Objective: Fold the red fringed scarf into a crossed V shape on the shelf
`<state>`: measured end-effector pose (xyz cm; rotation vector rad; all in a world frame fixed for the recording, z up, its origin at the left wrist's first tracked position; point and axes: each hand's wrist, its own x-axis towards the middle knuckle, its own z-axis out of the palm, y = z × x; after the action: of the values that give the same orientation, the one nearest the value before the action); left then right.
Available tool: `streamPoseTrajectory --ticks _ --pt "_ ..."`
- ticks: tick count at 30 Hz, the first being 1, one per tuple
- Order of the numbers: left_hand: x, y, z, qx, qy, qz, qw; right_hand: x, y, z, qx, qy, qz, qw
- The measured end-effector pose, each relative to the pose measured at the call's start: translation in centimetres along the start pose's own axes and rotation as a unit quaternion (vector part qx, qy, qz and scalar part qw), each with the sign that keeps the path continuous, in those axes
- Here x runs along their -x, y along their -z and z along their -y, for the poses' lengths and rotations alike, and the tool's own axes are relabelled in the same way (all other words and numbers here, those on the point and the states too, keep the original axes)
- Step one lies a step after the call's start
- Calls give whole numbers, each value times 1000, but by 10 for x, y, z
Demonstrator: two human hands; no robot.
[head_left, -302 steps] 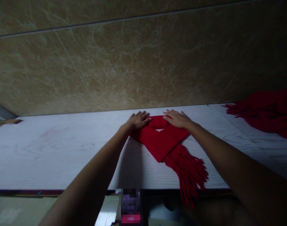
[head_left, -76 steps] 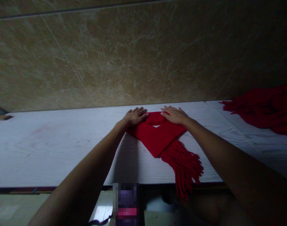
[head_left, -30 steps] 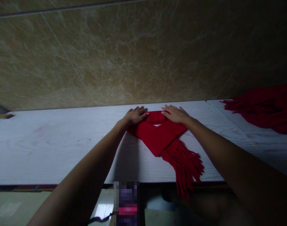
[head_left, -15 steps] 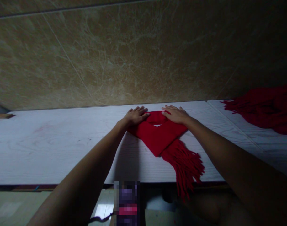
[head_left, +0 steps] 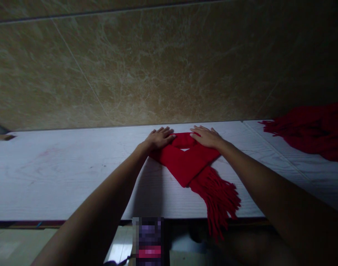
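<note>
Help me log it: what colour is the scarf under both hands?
Solid red scarf, fringe included; the head view shows it.

Dim, underexposed view; corners fall dark, wide-angle bending at edges, arm shadow beneath.

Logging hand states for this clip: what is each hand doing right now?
Left hand: open, flat on the folded red scarf.
Right hand: open, flat on the same scarf; gripping nothing.

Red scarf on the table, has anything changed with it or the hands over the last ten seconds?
Nothing visibly changed. The left hand and right hand lie flat on the folded red scarf as before, its fringe hanging over the white table edge; only the camera shifted slightly.
</note>
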<state>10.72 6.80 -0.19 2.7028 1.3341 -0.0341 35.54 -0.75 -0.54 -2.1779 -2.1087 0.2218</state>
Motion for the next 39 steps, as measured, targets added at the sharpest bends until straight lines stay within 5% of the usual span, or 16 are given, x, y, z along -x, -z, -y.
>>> streamPoseTrajectory --ticks 39 --pt "1 0 1 7 -6 -1 1000 -1 -2 -1 0 8 -10 1000"
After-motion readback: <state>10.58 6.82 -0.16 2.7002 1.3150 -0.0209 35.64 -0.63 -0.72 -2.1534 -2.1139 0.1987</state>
